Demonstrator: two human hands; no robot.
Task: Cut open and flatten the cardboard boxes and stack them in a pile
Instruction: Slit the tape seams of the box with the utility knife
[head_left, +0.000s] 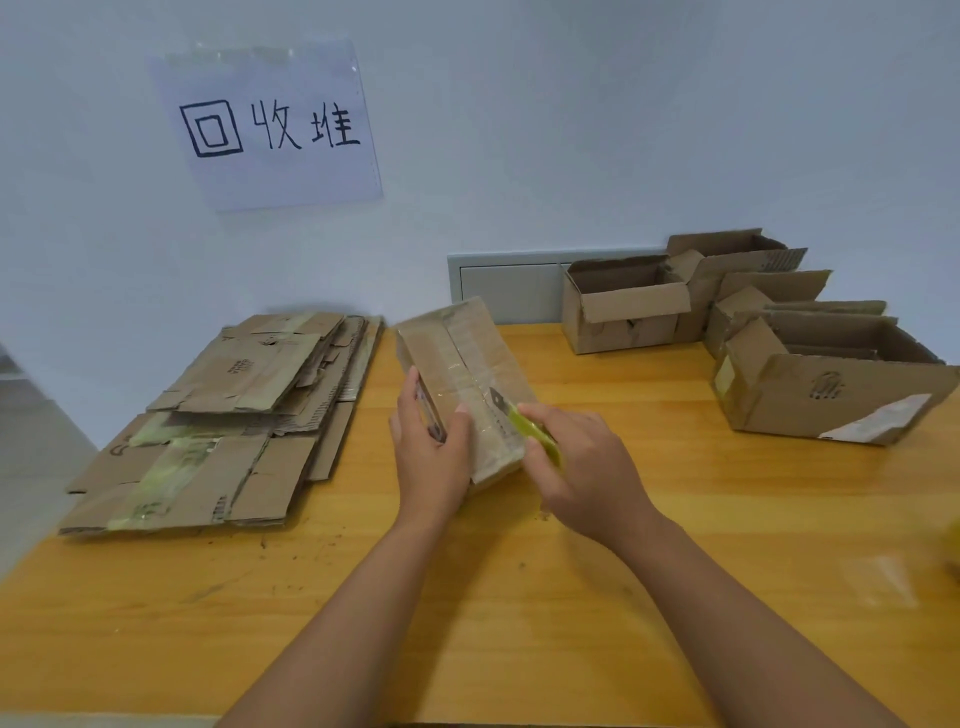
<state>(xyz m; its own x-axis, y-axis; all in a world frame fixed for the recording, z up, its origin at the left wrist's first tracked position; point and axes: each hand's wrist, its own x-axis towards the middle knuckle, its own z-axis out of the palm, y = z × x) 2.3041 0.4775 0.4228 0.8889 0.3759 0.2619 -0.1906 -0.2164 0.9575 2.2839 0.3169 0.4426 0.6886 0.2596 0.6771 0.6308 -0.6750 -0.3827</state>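
Note:
A small taped cardboard box (467, 358) lies on the wooden table (519, 597) at the centre, its taped face up. My left hand (428, 452) grips its near left end, thumb on top. My right hand (582, 467) holds a yellow-green utility knife (524, 423), whose blade touches the clear tape along the box's top. A pile of flattened boxes (223, 421) lies at the left of the table.
Several open boxes stand at the back right: one (621, 306) near the wall, others (737, 270) behind it, and a larger one (831, 389) at the right edge. A paper sign (270, 124) hangs on the wall above the pile.

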